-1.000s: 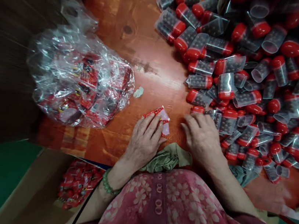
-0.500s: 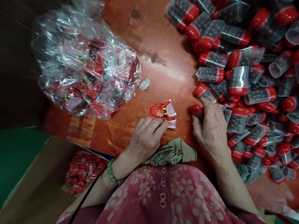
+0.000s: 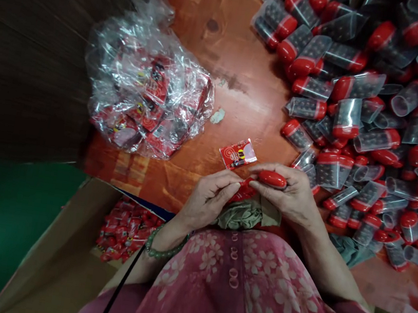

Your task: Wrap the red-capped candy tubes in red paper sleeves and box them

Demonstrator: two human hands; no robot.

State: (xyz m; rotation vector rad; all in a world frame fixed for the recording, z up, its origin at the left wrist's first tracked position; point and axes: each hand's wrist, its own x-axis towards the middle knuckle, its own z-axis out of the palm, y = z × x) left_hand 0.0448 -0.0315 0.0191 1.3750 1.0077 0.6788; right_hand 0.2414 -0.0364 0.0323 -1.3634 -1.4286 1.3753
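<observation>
My right hand [image 3: 292, 195] is closed around a red-capped clear tube [image 3: 272, 179], its red cap showing between thumb and fingers. My left hand [image 3: 209, 196] pinches a small red packet [image 3: 242, 189] right beside that tube, at the near edge of the red wooden table [image 3: 216, 49]. Another red printed packet [image 3: 237, 155] lies flat on the table just beyond both hands. A large heap of red-capped clear tubes [image 3: 360, 105] covers the table's right side, close to my right hand.
A crumpled clear plastic bag [image 3: 146, 93] with red packets sits at the left of the table. Below the table's edge, a cardboard box [image 3: 62, 260] holds many red packets [image 3: 124, 230]. A green cloth [image 3: 247, 215] lies in my lap. Dark wall at left.
My right hand picked a red-capped tube from the heap's edge and brought it toward me. My left hand lifted off the table with a red packet and met it. One packet stayed on the table.
</observation>
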